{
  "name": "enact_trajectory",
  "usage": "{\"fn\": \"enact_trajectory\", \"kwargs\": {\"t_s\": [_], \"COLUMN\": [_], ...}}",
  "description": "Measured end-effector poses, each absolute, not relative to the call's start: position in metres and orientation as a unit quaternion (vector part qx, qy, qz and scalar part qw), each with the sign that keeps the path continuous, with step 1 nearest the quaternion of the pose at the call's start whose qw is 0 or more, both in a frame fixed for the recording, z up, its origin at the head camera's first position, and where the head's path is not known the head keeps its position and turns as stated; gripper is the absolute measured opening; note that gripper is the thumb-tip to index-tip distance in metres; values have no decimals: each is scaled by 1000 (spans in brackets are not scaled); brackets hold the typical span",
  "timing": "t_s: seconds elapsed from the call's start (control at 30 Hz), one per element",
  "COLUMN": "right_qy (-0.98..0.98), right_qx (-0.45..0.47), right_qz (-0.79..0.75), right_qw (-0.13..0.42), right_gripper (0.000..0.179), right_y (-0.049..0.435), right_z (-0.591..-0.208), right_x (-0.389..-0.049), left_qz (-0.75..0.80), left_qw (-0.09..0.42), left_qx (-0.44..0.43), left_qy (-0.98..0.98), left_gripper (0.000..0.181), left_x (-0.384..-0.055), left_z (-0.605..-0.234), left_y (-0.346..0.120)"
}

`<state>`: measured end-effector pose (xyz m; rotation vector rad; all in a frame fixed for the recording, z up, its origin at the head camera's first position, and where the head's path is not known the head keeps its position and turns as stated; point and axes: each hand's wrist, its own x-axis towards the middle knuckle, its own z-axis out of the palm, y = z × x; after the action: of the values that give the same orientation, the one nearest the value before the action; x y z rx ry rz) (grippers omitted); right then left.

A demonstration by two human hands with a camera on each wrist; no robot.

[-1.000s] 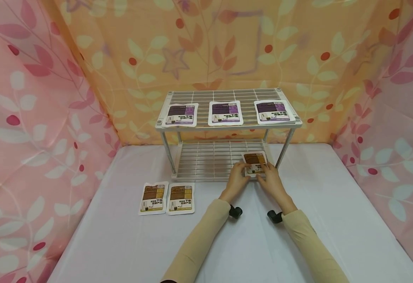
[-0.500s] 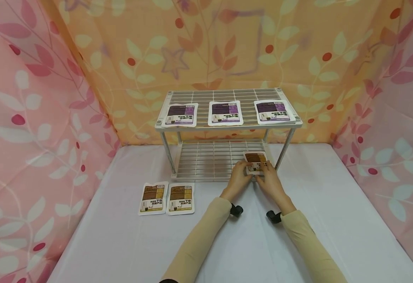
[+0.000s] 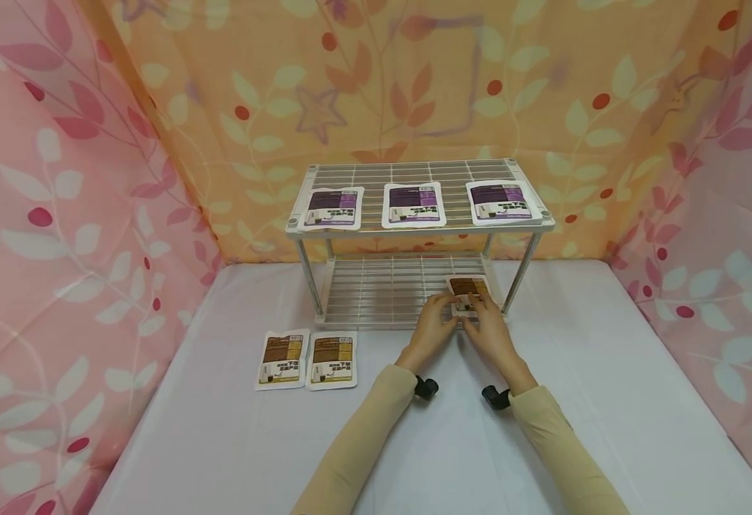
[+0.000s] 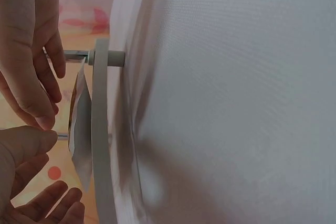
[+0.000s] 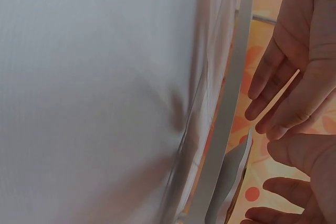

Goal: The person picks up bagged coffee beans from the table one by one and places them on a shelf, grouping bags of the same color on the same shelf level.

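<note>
A brown-and-yellow pouch lies at the right front of the wire rack's lower shelf. My left hand is at its left front corner, and my right hand is over its right side. The fingers look loose, with the thumbs close together before the pouch. Seen edge-on in the left wrist view, the pouch sits against the shelf rim; whether fingertips touch it is unclear. Two similar pouches lie side by side on the white table, left of my hands.
Three purple pouches lie in a row on the rack's upper shelf. Metal posts hold it above the lower shelf. Patterned curtains stand behind and at both sides of the white table.
The pouch on the lower shelf has shifted slightly back and to the right. Both hands stay around its near edge. The head view has tilted a little.
</note>
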<state>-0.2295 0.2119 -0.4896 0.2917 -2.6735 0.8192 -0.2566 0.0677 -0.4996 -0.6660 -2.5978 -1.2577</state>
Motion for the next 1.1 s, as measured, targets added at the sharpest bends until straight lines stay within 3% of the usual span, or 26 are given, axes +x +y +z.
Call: {"fn": "enact_trajectory", "kwargs": {"t_s": [0.27, 0.7, 1.1], "right_qy": [-924, -896, -884], "right_qx": [114, 150, 170], "right_qz": [312, 336, 360], "right_qw": [188, 246, 247], "right_gripper": [49, 41, 38], "right_y": [203, 189, 172], "right_z": [-492, -499, -505], "right_x": [-227, -226, -225], "left_qz": [-415, -391, -383], "left_qw": [113, 101, 92], "left_qx": [-240, -223, -209], "left_qy": [-871, -888, -895], "left_gripper": [37, 39, 43], "left_x": [-251, -244, -237], "left_z": [-500, -505, -507], "left_y": [57, 36, 12]}}
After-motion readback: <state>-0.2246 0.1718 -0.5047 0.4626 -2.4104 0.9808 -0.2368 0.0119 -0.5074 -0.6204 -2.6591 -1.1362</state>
